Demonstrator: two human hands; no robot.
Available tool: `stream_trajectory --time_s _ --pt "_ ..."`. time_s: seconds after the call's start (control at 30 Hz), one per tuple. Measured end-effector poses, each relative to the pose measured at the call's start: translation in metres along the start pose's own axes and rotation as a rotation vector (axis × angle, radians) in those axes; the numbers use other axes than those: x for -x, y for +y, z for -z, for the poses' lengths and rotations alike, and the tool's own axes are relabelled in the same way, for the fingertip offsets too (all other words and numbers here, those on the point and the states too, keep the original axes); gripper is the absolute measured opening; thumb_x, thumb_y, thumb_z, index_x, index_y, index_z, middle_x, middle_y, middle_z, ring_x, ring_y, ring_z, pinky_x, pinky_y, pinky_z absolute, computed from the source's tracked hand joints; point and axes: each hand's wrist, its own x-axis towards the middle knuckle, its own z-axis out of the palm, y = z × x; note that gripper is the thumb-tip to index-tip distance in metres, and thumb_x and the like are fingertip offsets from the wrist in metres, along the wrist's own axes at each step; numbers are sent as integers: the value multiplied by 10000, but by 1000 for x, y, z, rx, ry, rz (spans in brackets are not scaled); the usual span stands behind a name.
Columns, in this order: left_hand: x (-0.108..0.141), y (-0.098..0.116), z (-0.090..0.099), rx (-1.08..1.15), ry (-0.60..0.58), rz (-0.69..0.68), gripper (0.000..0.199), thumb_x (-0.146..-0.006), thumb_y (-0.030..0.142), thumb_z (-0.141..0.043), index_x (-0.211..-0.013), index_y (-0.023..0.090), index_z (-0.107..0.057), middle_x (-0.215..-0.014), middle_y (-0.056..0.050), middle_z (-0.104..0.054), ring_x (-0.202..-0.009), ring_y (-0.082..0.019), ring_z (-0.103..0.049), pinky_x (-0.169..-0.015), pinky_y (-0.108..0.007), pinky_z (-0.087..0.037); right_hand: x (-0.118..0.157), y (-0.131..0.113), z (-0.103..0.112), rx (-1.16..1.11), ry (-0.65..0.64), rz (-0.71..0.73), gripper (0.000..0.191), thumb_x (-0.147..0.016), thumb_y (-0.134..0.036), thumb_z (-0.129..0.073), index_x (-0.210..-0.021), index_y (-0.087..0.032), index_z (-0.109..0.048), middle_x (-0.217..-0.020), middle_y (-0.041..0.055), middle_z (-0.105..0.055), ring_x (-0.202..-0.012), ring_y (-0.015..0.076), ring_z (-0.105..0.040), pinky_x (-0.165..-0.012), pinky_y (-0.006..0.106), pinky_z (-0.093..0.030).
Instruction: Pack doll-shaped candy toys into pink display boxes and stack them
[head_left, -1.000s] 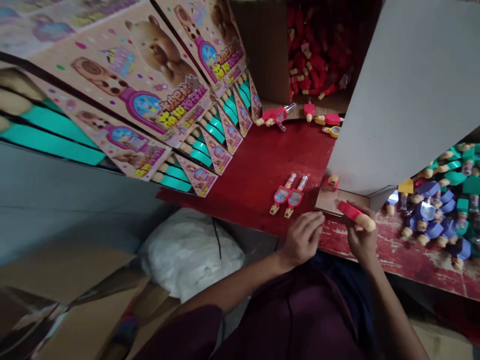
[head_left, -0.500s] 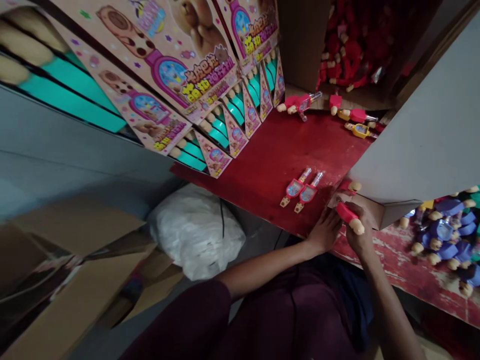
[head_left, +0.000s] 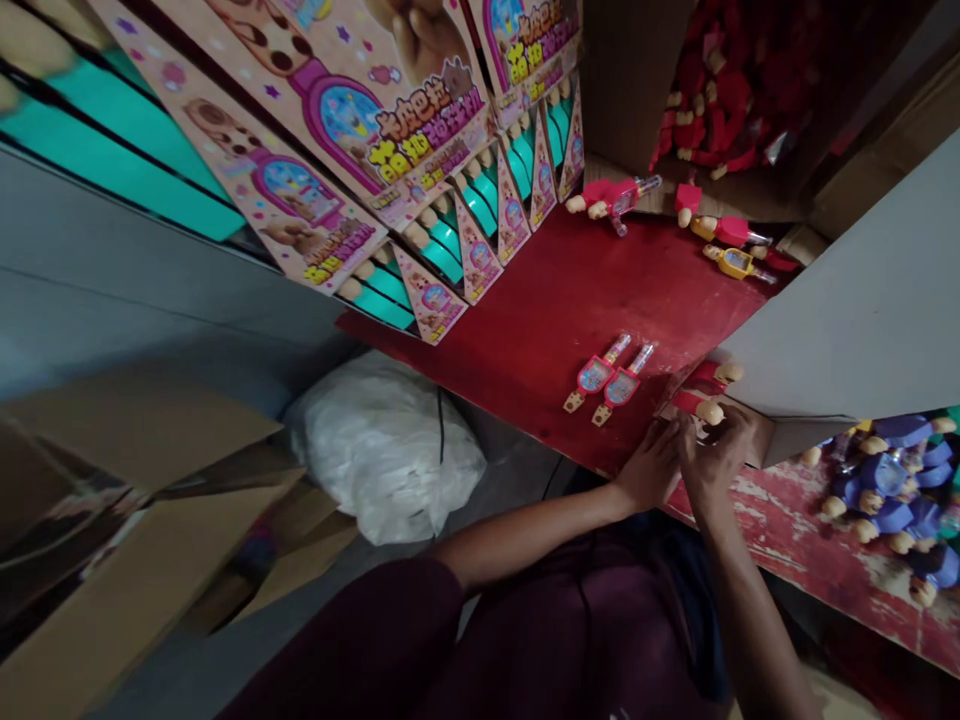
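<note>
At the table's (head_left: 540, 310) near edge, the right hand (head_left: 716, 450) has its fingers at a red toy (head_left: 688, 402) inside the white-backed box (head_left: 847, 320); I cannot tell whether they grip. The left hand (head_left: 651, 468) is at the box's front, its hold unclear. Two toys appear loaded; two watch toys (head_left: 621, 388) lie outside. Filled display boxes (head_left: 300, 210) stand along the left edge.

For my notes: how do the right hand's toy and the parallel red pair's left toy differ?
The toy at the right hand shows a plain tan head; the pair's left toy, a spotted end and dial. The former is at the box, the latter lies on the table. Both have red bodies.
</note>
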Motion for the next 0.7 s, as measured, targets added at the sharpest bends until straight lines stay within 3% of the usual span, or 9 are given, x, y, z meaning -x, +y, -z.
stream_trajectory --time_s 0.17,0.3,0.37,0.47,0.5,0.57,0.63,0.7 --pt "-1 4 4 63 -9 -3 654 -987 282 -518 -1588 83 -357 -1636 -212 -394 -1606 -361 -155 -1279 -633 -220 -18 -8 -11 18 33 -44 395 -903 -590 -668 -928 -228 -511 -937 75 -519 -849 250 -523 -765 397 -464" --pt "7 -5 22 152 90 11 551 -968 264 -529 -1503 135 -498 -1544 -180 -533 -1527 -317 -378 -1268 -577 -288 -16 -5 -3 -20 50 -34 413 -910 -562 -680 -1054 -194 -559 -957 68 -568 -742 199 -534 -679 350 -465" --pt "13 -26 40 146 264 136 486 -987 282 -503 -1457 168 -547 -1463 -167 -607 -1465 -294 -467 -1250 -541 -326 -4 1 6 -52 71 -36 400 -953 -503 -640 -1173 -178 -566 -1056 100 -607 -735 180 -558 -664 331 -466" --pt "18 -72 70 24 496 560 568 -991 356 -516 -1502 110 -478 -1521 -240 -526 -1496 -363 -409 -1234 -592 -308 22 12 19 -61 111 -88 348 -1006 -427 -573 -1241 -171 -577 -1163 139 -631 -793 182 -595 -692 327 -470" --pt "18 -88 77 -3 494 680 606 -979 389 -542 -1497 84 -474 -1546 -264 -488 -1508 -397 -380 -1231 -622 -289 31 16 21 -62 108 -116 334 -1014 -418 -561 -1231 -166 -588 -1152 141 -641 -807 188 -603 -700 329 -472" --pt "16 -114 87 -2 406 791 600 -943 432 -601 -1421 74 -543 -1535 -270 -500 -1495 -434 -385 -1225 -650 -274 49 20 20 -69 69 -165 322 -1021 -415 -547 -1197 -152 -607 -1085 133 -658 -821 200 -616 -707 335 -481" --pt "14 -129 92 29 340 797 515 -926 428 -629 -1325 103 -611 -1456 -242 -589 -1440 -419 -468 -1204 -627 -324 63 22 15 -77 -5 -179 308 -1021 -411 -547 -1166 -149 -618 -996 106 -663 -794 202 -617 -700 338 -492" --pt "16 -134 98 57 373 796 432 -947 398 -604 -1283 128 -630 -1343 -213 -671 -1317 -372 -594 -1132 -563 -438 72 19 10 -85 -80 -144 262 -1023 -380 -544 -1142 -161 -625 -955 84 -664 -767 196 -616 -691 338 -506"
